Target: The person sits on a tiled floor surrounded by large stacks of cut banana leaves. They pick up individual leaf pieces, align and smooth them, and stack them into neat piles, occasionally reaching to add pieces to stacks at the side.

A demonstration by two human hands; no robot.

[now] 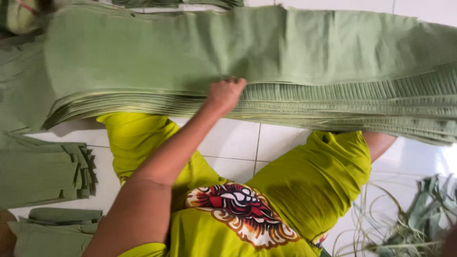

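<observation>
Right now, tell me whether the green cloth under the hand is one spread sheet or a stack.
A stack. The green cloth pile lies flat, and many thin layered edges show along its near side, where the left hand grips them.

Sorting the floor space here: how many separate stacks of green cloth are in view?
4, perhaps more out of frame: the big stack under the left hand, a folded stack at left, a smaller one bottom left, another at the top edge.

Right hand hidden under the green cloth stack [266, 57]; left fingers [235, 82] tucked in.
</observation>
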